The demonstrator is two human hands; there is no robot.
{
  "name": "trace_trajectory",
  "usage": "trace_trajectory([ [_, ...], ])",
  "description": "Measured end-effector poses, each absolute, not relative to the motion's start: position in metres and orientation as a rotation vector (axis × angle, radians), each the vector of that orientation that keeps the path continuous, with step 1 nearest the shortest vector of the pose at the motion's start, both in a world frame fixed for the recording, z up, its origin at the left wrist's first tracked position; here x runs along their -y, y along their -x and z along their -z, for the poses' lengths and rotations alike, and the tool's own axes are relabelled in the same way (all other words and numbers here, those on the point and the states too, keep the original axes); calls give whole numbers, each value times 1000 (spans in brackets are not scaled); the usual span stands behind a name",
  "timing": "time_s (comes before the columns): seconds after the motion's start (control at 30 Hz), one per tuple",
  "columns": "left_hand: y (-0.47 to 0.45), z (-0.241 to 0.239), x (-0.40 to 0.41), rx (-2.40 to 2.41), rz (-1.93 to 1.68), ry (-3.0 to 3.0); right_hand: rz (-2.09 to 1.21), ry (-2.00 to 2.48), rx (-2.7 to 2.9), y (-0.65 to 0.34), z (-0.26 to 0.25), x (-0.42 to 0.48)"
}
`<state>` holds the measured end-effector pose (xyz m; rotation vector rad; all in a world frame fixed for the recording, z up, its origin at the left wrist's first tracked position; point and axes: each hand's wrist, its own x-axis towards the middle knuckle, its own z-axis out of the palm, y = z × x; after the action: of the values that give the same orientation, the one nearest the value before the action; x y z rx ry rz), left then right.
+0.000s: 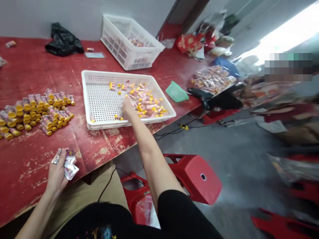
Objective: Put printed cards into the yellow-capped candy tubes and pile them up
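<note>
The red surface (32,156) has its near edge running on a slant from about 7 o'clock up to 3 o'clock, and the shallow white tray (99,125) sits close to it, its 4 o'clock corner almost at the lip, so there isn't much spare room on that side. There's plenty of bare surface between the tray and the pile (37,111) of yellow-capped tubes over at 9 o'clock, and more behind the tray before you hit the deep crate (129,41) at 12 o'clock. A red stool (196,176) stands on the floor just off the edge, below the outstretched arm. The right hand (128,107) is reached out into the tray near its 6 o'clock rim, fingers pointing down into the tubes (146,99). I can't tell whether they've closed on one or are only touching. The left hand (56,172) is back at the near edge around 8 o'clock, fingers clenched on a small fan of packets (68,166) that rests just above the surface. The tubes in the tray are heaped in its 3 o'clock half, lying flat and jumbled, long axes every which way. The ones in the pile lie in rows, caps mostly toward the near edge.
</note>
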<state>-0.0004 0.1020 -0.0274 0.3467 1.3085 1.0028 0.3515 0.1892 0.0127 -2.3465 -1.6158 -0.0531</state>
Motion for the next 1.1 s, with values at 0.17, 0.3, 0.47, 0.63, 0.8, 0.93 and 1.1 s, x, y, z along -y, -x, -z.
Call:
trace_trajectory([
  [0.17,-29,25,-90,-1223,-1087,-430,-307,1994,1573,-265,10,-130],
  [0.3,-47,23,-76,-1177,-1087,-508,-1090,1329,1088,-185,39,-61],
  [0.47,-53,15,-62,-1213,-1090,-523,-1153,1160,681,-160,36,-35],
  [0.63,-56,5,-59,-1193,-1183,-581,-1036,1156,605,-150,22,-36],
  [0.8,-66,7,-60,-1158,-1206,-635,-920,1269,564,-150,24,-49],
  [0.93,-71,1,-48,-1100,-1220,-602,-934,1269,624,-164,9,-19],
  [1.1,-66,2,-48,-1009,-1031,-489,-683,1360,874,-190,12,26],
])
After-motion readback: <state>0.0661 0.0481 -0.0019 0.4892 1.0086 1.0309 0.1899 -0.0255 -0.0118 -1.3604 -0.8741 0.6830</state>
